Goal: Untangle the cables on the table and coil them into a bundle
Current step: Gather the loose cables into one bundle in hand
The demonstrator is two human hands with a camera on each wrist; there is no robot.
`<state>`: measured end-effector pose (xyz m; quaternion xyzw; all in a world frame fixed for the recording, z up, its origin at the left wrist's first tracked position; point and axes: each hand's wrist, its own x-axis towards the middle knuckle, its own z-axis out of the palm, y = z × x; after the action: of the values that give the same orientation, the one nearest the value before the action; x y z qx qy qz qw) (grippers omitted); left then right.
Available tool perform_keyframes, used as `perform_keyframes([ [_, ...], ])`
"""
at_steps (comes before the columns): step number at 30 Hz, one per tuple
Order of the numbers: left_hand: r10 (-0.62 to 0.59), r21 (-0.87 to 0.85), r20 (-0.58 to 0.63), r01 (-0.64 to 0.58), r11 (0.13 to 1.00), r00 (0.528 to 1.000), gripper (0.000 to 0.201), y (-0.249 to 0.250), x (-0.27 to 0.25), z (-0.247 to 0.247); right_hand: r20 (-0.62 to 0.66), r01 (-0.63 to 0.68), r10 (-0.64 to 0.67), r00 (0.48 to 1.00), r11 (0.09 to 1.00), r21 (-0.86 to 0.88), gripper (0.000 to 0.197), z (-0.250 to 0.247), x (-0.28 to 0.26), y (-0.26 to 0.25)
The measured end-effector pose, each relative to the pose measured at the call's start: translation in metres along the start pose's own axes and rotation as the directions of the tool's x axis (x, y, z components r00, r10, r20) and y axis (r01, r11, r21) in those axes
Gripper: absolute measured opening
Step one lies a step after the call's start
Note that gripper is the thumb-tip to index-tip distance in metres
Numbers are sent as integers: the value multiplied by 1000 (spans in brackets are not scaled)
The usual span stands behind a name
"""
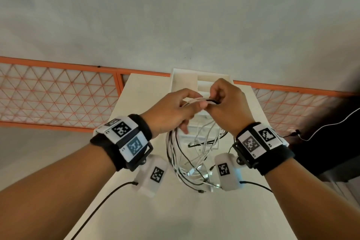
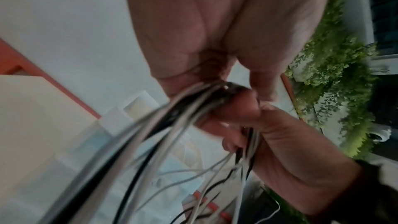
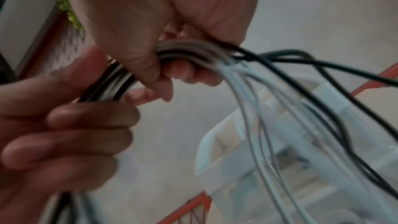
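White and black cables [image 1: 194, 148] gathered into hanging loops above the pale table [image 1: 175, 210], top of loops pinched side by side by left hand [image 1: 171, 111] and right hand [image 1: 228, 103], white compartmented organizer [image 1: 183, 80] behind, orange mesh railing [image 1: 58, 93] beyond.

We've got white and black cables [image 1: 176, 154] with smooth, plastic-looking jackets, a little shiny on the black ones. The table [image 1: 148, 210] top looks like a matt, pale laminate. Wrist straps [image 1: 143, 124] look like soft black cloth, and the white box [image 1: 187, 80] behind reads as smooth plastic, we think.
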<state>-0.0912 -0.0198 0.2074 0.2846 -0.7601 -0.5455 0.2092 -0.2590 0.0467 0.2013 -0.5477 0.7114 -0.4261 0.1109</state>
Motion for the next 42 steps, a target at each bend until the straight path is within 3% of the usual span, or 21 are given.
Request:
perform_keyframes([
  [5,87,72,-164,-76,994,983,35,3,0,-15,5,-68,70,998,981,-180,42,-17,-9,37],
  [7,78,36,-195,-72,997,978,36,6,0,-23,36,-144,158,987,956,-256,51,-19,-15,54],
  [13,45,-15,-211,-49,999,977,31,13,-4,-40,100,-266,328,939,882,-390,43,-15,-32,103],
  [17,34,-71,-258,-54,996,966,30,20,-6,-48,144,-359,464,874,817,-451,43,-2,-45,133],
  [20,36,-52,-250,-51,997,968,29,23,-8,-50,211,-456,549,808,811,-365,40,6,-58,148],
  [22,23,-37,-224,-32,999,974,28,21,-10,-48,267,-430,567,779,794,-430,40,10,-62,154],
  [24,15,-21,-197,-19,1000,980,27,19,-10,-46,294,-368,582,758,754,-544,48,11,-63,157],
  [26,29,30,-183,-24,999,983,29,16,-9,-42,325,-377,589,740,763,-525,74,4,-60,151],
  [28,45,127,-185,-21,992,982,30,15,-9,-36,367,-344,517,773,829,-441,100,-5,-50,130],
  [30,56,252,-165,-13,968,985,32,12,-8,-28,371,-238,361,855,911,-338,108,-11,-38,100],
  [33,72,411,-88,-30,911,993,37,10,-6,-13,330,-103,120,936,992,-67,99,-15,-21,44],
  [34,73,447,-61,-38,894,995,36,10,-5,-9,343,-66,63,937,998,-5,88,-13,-17,29],
  [36,68,487,-17,-52,872,998,32,10,-5,-2,369,18,-8,929,1000,-22,41,-7,-12,6],
  [37,77,498,-4,-65,865,997,31,11,-5,-2,373,37,-11,928,997,-62,23,-3,-10,0],
  [42,189,505,-50,-138,852,981,27,16,-12,-20,472,-68,207,857,953,-295,38,14,-19,34],
])
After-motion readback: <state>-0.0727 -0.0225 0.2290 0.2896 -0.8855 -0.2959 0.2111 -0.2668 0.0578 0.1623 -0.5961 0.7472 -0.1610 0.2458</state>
